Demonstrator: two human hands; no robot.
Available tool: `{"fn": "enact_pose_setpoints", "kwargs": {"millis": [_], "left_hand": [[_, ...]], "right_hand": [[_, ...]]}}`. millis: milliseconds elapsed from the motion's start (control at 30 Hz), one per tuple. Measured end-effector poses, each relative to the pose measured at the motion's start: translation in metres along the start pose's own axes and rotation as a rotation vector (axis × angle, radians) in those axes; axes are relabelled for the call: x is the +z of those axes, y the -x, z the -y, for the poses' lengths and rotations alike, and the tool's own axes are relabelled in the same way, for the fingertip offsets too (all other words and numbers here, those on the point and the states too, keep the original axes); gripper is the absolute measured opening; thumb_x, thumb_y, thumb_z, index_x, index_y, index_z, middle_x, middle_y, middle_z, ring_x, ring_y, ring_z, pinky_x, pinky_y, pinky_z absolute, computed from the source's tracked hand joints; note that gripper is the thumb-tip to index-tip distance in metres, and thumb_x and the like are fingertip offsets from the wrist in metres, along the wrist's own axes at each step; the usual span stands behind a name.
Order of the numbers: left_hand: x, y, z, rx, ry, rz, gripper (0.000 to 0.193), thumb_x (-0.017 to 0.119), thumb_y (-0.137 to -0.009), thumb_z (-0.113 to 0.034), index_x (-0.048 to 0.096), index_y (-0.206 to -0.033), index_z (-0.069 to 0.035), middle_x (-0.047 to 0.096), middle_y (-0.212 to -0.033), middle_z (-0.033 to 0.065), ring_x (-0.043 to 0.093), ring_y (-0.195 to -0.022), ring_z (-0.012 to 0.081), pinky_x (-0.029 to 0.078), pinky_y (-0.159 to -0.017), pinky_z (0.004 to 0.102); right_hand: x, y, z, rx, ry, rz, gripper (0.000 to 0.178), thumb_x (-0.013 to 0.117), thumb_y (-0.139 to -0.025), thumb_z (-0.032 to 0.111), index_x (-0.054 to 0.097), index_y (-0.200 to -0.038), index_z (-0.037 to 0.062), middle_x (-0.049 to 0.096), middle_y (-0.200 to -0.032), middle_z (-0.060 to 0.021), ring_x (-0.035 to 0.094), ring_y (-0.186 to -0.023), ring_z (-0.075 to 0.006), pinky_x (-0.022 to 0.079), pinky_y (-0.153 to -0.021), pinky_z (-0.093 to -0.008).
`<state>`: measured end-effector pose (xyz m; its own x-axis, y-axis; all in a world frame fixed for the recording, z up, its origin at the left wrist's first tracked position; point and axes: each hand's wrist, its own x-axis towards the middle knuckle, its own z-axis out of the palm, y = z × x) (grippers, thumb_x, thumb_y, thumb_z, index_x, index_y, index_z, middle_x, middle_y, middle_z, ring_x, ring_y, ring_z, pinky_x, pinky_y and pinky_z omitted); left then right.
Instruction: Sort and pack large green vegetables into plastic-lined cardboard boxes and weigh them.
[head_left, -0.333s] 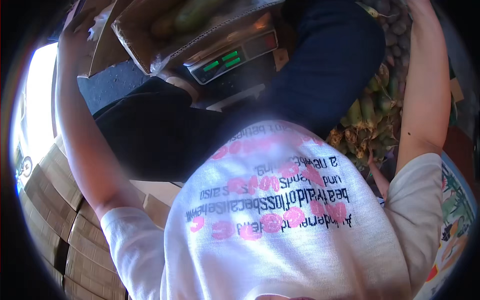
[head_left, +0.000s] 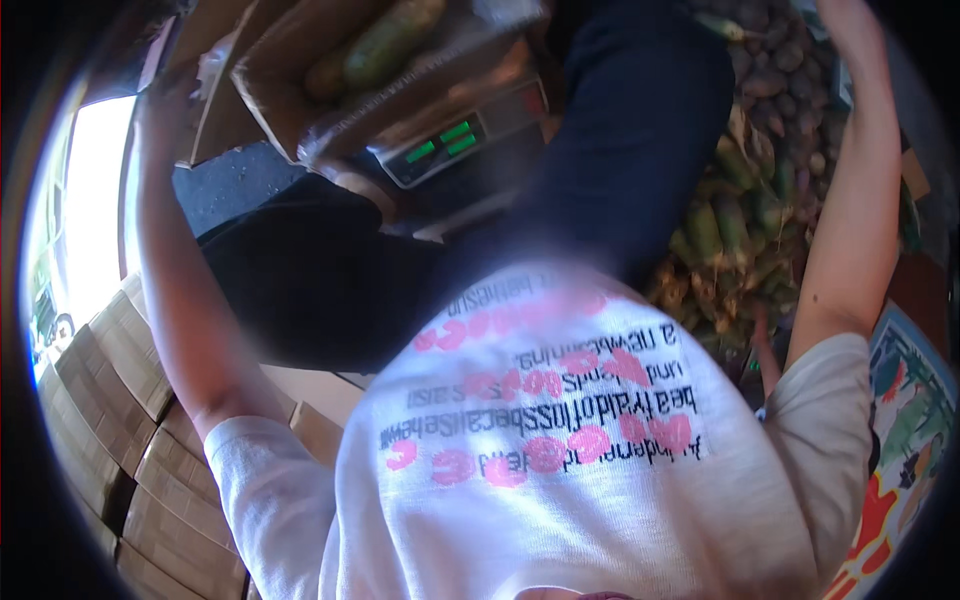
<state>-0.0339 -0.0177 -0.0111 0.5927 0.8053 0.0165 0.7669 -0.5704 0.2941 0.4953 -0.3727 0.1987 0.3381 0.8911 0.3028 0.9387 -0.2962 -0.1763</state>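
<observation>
My left hand (head_left: 168, 105) is raised at the upper left beside the flap of an open cardboard box (head_left: 268, 85). It is dim and smeared, so its fingers and any hold are unclear. Inside the box lie long green-yellow gourds or melons (head_left: 393, 45). My right hand (head_left: 848, 22) reaches up to the top right edge, near a heap of roundish brown tubers (head_left: 770, 75); its fingers lie beyond the picture.
A scale with a lit green display (head_left: 440, 150) stands before the box, near my legs (head_left: 640, 130). Husked corn-like vegetables (head_left: 735, 225) pile at right, another person's limb (head_left: 765, 350) beside them. Closed cartons (head_left: 185, 490) line the lower left; a colourful printed panel (head_left: 905, 400) is at right.
The view has shifted slightly, showing more of the gourds. My left hand sits a little lower and right in the picture; both arms stay raised.
</observation>
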Motion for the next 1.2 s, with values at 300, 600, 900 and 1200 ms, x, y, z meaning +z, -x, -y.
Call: {"fn": "enact_pose_setpoints", "kwargs": {"millis": [300, 600, 900, 1200], "left_hand": [[-0.007, 0.002, -0.088, -0.167, 0.209, -0.157, 0.029, 0.064, -0.093, -0.027, 0.072, -0.116, -0.012, 0.072, -0.11, 0.0155, 0.071, -0.101, 0.0288, 0.054, -0.087, 0.0378], [-0.015, -0.006, -0.116, -0.072, 0.202, -0.203, 0.028, 0.066, -0.093, -0.026, 0.072, -0.115, -0.009, 0.069, -0.115, 0.0175, 0.07, -0.101, 0.0308, 0.053, -0.09, 0.0391], [-0.014, 0.015, -0.102, -0.131, 0.238, -0.088, 0.028, 0.064, -0.094, -0.024, 0.072, -0.108, -0.002, 0.071, -0.105, 0.0196, 0.07, -0.096, 0.0341, 0.053, -0.086, 0.0387], [-0.017, 0.019, -0.118, -0.152, 0.31, -0.045, 0.024, 0.063, -0.095, -0.019, 0.07, -0.115, -0.008, 0.071, -0.106, 0.0185, 0.071, -0.095, 0.0315, 0.055, -0.083, 0.0383]], "right_hand": [[0.031, 0.014, -0.165, -0.136, 0.379, 0.009, 0.039, 0.06, -0.092, 0.01, 0.06, -0.131, 0.0066, 0.063, -0.127, -0.0217, 0.059, -0.119, -0.0399, 0.046, -0.101, -0.0409], [0.096, -0.049, 0.056, 0.095, -0.437, 0.238, 0.038, 0.071, -0.091, 0.03, 0.066, -0.123, 0.0099, 0.072, -0.094, -0.0055, 0.065, -0.072, -0.0113, 0.052, -0.065, -0.027], [0.148, -0.067, 0.123, -0.261, -0.523, 0.306, 0.02, 0.073, -0.086, 0.019, 0.068, -0.092, 0.0003, 0.067, -0.087, -0.0086, 0.065, -0.08, -0.0201, 0.051, -0.075, -0.0313], [0.278, -0.028, 0.184, -0.952, 0.107, 0.467, 0.022, 0.066, -0.081, 0.013, 0.065, -0.103, 0.0065, 0.068, -0.094, -0.0069, 0.065, -0.094, -0.0224, 0.052, -0.074, -0.0371]]}}
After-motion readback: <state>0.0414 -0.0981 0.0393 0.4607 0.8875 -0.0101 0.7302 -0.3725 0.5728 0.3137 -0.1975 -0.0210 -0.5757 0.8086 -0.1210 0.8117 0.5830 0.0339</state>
